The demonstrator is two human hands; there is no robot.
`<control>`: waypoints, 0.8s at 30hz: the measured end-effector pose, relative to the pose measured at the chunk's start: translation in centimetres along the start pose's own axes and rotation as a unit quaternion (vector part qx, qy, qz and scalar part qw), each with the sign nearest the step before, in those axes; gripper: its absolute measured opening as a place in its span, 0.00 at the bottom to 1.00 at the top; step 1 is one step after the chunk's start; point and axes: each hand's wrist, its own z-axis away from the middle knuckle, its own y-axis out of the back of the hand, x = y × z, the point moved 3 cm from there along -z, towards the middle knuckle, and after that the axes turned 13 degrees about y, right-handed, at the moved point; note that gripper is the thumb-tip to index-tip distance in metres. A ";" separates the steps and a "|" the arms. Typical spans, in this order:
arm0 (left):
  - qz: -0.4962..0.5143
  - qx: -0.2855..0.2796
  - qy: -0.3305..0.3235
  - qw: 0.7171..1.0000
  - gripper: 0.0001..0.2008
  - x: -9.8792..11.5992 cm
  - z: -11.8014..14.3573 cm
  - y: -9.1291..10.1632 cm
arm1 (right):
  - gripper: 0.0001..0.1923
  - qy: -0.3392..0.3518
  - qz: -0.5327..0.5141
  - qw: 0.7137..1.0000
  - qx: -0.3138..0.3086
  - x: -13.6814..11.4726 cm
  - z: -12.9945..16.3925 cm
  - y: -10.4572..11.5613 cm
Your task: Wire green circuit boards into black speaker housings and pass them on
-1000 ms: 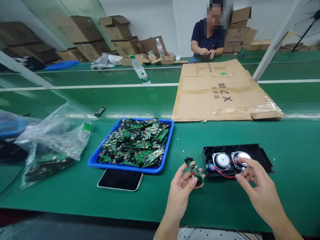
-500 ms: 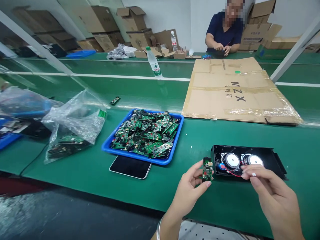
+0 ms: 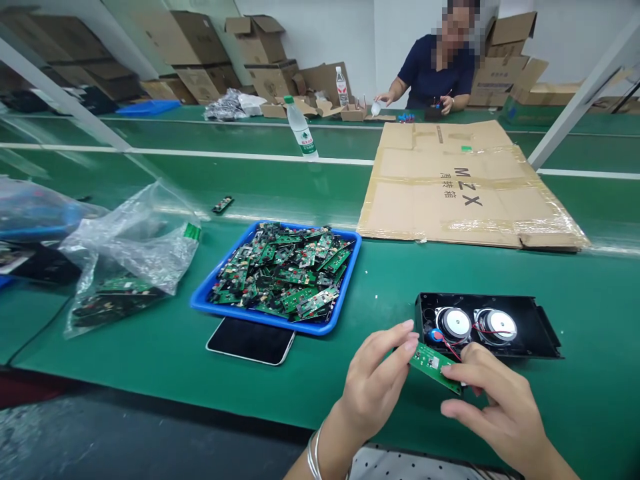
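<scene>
Pinching the small green circuit board (image 3: pixel 434 366) between my left hand (image 3: pixel 373 387) and right hand (image 3: pixel 493 407), just before the speaker housing (image 3: pixel 537 327), I could snap its red wire (image 3: pixel 453 349) by tugging.

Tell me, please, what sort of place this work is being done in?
Probably an electronics assembly line: a long green workbench, a blue tray heaped with circuit boards, and an open speaker housing.

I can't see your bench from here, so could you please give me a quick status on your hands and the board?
Both hands pinching green circuit board. Board tilted, just in front of open speaker housing. Nothing between them.
</scene>
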 end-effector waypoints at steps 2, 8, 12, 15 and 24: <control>0.009 0.017 0.010 1.000 0.34 0.3 -0.1 0.2 | 0.09 0.016 0.010 1.000 0.008 -0.1 0.1 -0.1; 0.070 -0.015 0.047 0.996 0.31 0.9 -0.3 0.3 | 0.14 0.000 -0.021 0.997 0.081 0.2 0.9 -0.2; 0.306 -0.055 0.191 0.931 0.24 -0.3 -0.1 -0.4 | 0.02 -0.160 -0.084 0.976 0.123 1.4 1.8 -0.1; 0.461 -0.067 0.282 0.839 0.24 -1.3 0.4 -1.9 | 0.10 -0.255 -0.154 0.945 0.133 2.0 1.9 -0.5; 0.534 -0.033 0.317 0.783 0.13 -1.1 1.2 -4.8 | 0.13 -0.304 -0.237 0.910 0.154 1.8 1.1 -2.0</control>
